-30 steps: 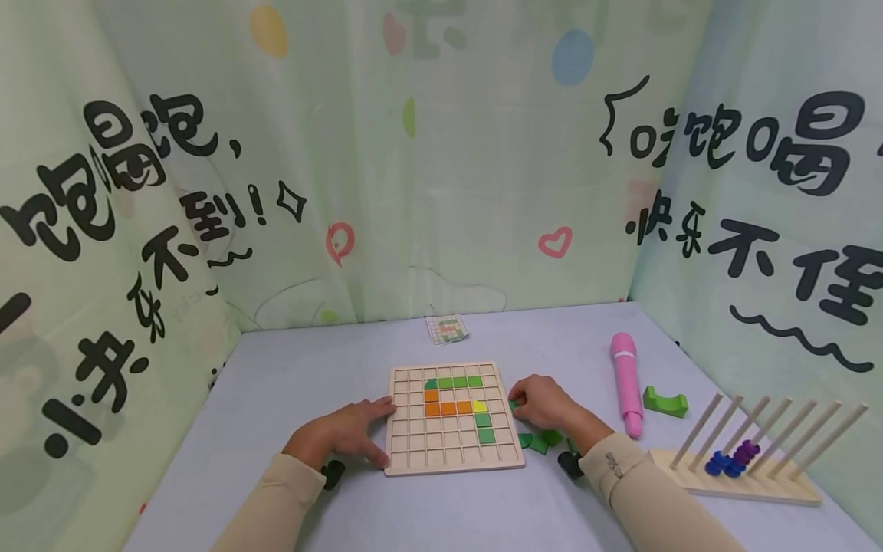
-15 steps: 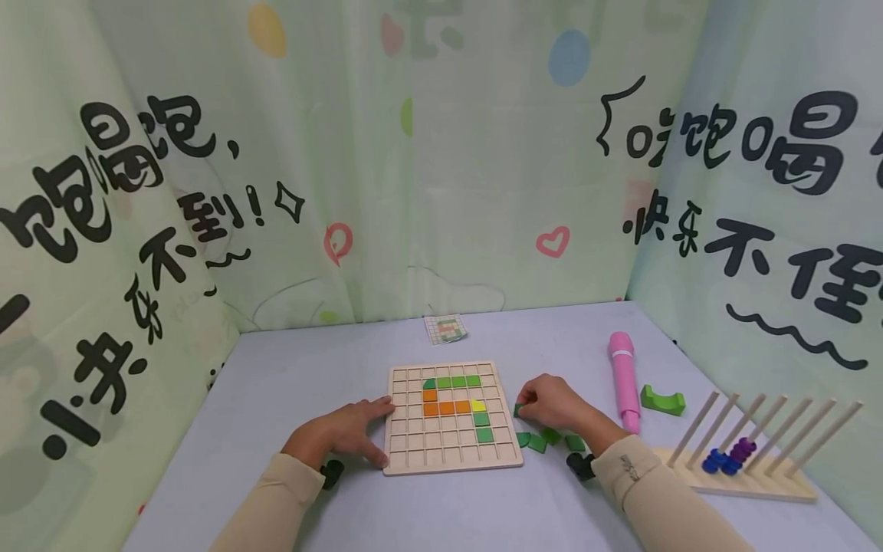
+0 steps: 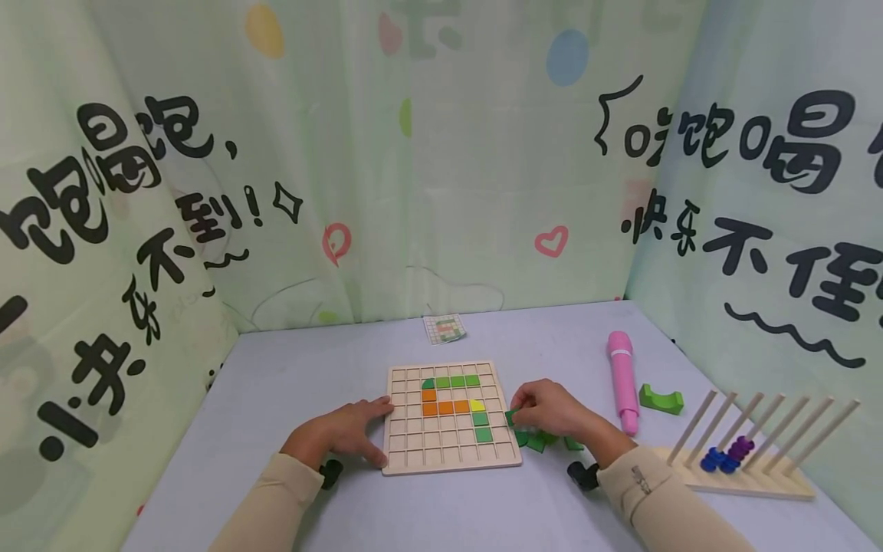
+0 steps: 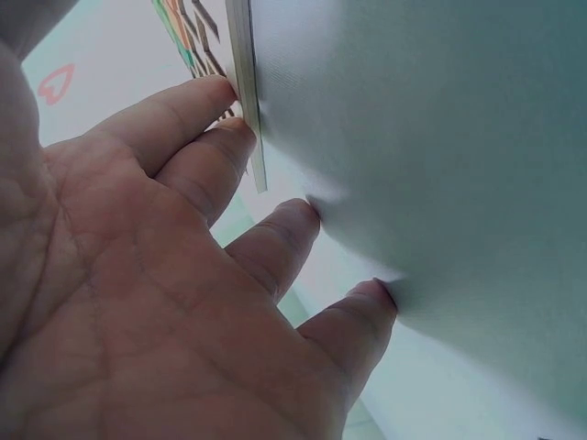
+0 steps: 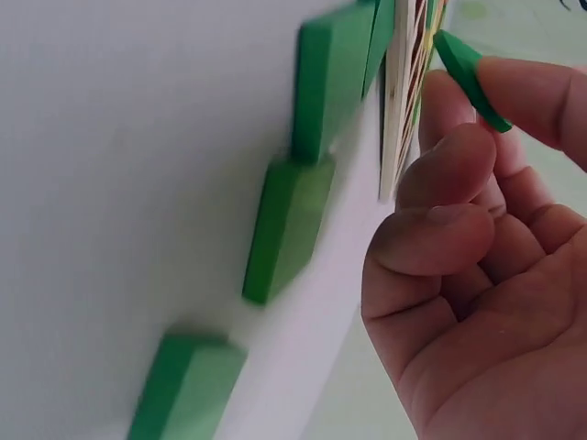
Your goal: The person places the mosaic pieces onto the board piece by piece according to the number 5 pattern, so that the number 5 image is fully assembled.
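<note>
A square wooden grid board (image 3: 441, 456) lies on the table, with green, orange and yellow tiles set in some of its squares. Against the board's left edge rests my left hand (image 3: 341, 433), thumb and fingers spread; the left wrist view shows two fingertips (image 4: 240, 133) touching the board's side. My right hand (image 3: 552, 410) pinches a green tile (image 5: 470, 81) with a curved edge between thumb and finger, just off the board's right edge. Below that hand, several loose green tiles (image 5: 289, 229) lie on the table, partly hidden by it in the head view.
Behind the board lies a small card (image 3: 444, 329) printed with a coloured grid pattern. To the right are a pink tube-shaped object (image 3: 624, 383), a green curved block (image 3: 661, 399) and a wooden peg stand (image 3: 752, 481) with blue and purple beads. Printed curtains enclose the table.
My right hand has shifted slightly, bringing the pinched green tile a little left and nearer the board's edge, over the loose tiles. The left hand stays put on the board.
</note>
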Available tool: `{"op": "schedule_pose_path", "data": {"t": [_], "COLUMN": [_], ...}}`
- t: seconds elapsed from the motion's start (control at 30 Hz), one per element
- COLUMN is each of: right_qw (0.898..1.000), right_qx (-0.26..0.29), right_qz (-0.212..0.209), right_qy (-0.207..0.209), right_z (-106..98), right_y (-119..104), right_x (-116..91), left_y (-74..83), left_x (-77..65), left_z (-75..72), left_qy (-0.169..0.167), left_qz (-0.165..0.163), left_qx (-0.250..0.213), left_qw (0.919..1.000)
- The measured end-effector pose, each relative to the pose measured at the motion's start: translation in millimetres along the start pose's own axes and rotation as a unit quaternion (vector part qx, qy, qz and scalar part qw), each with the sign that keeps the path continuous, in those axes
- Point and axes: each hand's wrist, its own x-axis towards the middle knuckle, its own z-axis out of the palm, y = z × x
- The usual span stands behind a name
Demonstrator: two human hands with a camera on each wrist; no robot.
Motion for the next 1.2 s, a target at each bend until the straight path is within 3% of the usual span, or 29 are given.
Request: {"op": "schedule_pose_path", "data": {"t": [0.5, 0.7, 0.97, 1.2], "right_qw": [0.996, 0.995, 0.994, 0.993], "right_qx": [0.031, 0.036, -0.056, -0.09], "right_qz": [-0.044, -0.043, -0.064, -0.064], "right_qy": [-0.065, -0.084, -0.062, -0.039], "right_z": [27.0, 33.1, 41.4, 47.9], "right_y": [-20.3, -23.5, -29.5, -34.6], "right_x": [-7.1, -7.9, -8.5, -10.3], "left_y": [0.1, 1.2, 1.2, 1.5], "left_x": [-0.4, -2.1, -2.0, -3.6], "left_z": [0.5, -1.1, -0.6, -0.8], "left_qy": [0.0, 0.001, 0.002, 0.003], "left_qz": [0.0, 0.002, -0.002, 0.003], "left_qx": [0.0, -0.003, -0.008, -0.014], "left_qw": [1.0, 1.0, 1.0, 0.9999]}}
